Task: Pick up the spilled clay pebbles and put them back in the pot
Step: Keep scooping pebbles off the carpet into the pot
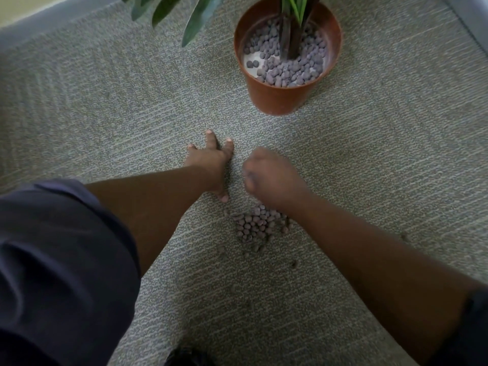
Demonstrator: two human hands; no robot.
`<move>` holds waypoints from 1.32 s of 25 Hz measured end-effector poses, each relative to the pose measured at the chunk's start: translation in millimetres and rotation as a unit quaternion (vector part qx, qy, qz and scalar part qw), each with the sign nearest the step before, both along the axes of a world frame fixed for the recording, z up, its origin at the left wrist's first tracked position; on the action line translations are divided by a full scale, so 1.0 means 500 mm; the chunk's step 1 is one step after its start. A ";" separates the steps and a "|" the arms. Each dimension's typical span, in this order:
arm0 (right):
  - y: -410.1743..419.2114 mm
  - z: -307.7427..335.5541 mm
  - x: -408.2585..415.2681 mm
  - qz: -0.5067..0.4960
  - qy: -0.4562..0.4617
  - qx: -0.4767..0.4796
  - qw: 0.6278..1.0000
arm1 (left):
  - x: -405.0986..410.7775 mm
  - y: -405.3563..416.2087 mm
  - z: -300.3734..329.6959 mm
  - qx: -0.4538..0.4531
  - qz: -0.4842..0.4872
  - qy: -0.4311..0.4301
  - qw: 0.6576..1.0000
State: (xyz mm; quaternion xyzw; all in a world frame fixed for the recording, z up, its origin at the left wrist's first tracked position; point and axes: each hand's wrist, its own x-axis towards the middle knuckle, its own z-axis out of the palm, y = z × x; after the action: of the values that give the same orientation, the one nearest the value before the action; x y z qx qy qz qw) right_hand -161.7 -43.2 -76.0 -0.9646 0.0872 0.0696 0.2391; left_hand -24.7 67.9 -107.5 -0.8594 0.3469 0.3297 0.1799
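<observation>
At the centre of the frame the left hand (211,165) lies flat on the carpet (105,114), its fingers straight and spread, fingertips pointing toward the top of the frame and the thumb pointing down toward the lower edge. It holds nothing. Just to its right, the right hand (272,175) is curled into a loose fist with its knuckles up; it is blurred, and whether the curled fingers enclose any pebbles cannot be told.

Directly below the right hand, slightly right of the frame's centre, lies the pile of spilled clay pebbles (257,225), greyish-purple and rounded, packed close together on the carpet. The near edge of the pile sits partly under the right wrist. A few stray pebbles lie scattered below the pile toward the lower middle of the frame.

In the upper right of the frame stands the pot (277,99), terracotta-coloured and upright, well apart from both hands. It contains more clay pebbles around the dark stem of a plant (293,30), with a white patch showing at the left inside. Long green leaves (195,19) reach across the top centre. A dark sleeve (58,260) fills the lower left.
</observation>
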 end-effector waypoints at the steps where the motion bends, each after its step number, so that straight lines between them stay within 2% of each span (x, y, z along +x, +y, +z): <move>1: -0.024 0.025 0.022 -0.027 -0.062 0.001 0.998 | 0.001 0.000 0.001 -0.002 0.002 0.004 1.000; 3: -0.084 0.081 0.070 -0.083 -0.188 -0.010 0.979 | 0.000 0.001 0.003 -0.003 0.000 0.009 1.000; 5: -0.152 0.123 0.114 -0.135 -0.259 -0.027 0.956 | 0.001 -0.002 0.006 -0.001 -0.002 0.011 1.000; 7: -0.211 0.129 0.142 -0.152 -0.240 -0.037 0.958 | -0.001 -0.003 0.010 0.003 0.003 0.012 1.000; 10: -0.247 0.097 0.137 -0.115 -0.116 -0.074 0.984 | -0.002 -0.003 0.009 0.001 0.001 0.013 1.000; 13: -0.224 0.078 0.111 -0.113 -0.195 -0.031 0.974 | 0.002 -0.001 0.005 -0.002 0.006 0.014 1.000; 15: -0.187 0.063 0.090 -0.127 -0.283 -0.065 0.948 | 0.002 -0.001 0.002 -0.004 0.014 0.021 1.000; 16: -0.164 0.053 0.074 -0.129 -0.299 -0.089 0.941 | 0.002 -0.001 0.000 -0.005 0.012 0.020 1.000; 18: -0.108 0.032 0.039 -0.081 -0.238 -0.084 0.964 | 0.003 -0.001 -0.004 -0.003 0.006 0.013 1.000; 20: -0.043 0.009 0.004 0.026 -0.104 -0.019 0.994 | 0.003 -0.002 -0.007 0.003 0.000 0.000 1.000; 23: 0.045 -0.025 -0.026 0.162 0.007 0.048 0.986 | 0.002 -0.005 -0.012 0.002 -0.025 -0.032 0.999; 25: 0.092 -0.048 -0.034 0.213 0.055 0.028 0.975 | 0.004 -0.003 -0.014 -0.006 -0.033 -0.041 0.999; 28: 0.123 -0.066 -0.040 0.199 0.103 -0.003 0.974 | 0.004 -0.002 -0.010 -0.006 -0.039 -0.040 0.998; 33: 0.135 -0.064 -0.038 0.163 0.115 -0.014 0.980 | 0.002 -0.003 -0.003 -0.005 -0.039 -0.039 0.998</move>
State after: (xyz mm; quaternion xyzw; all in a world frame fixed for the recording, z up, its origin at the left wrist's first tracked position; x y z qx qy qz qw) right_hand -180.9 24.2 -107.9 -0.9545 -0.0430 0.2172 0.1995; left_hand -23.8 66.6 -108.9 -0.8584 0.3743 0.2868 0.2021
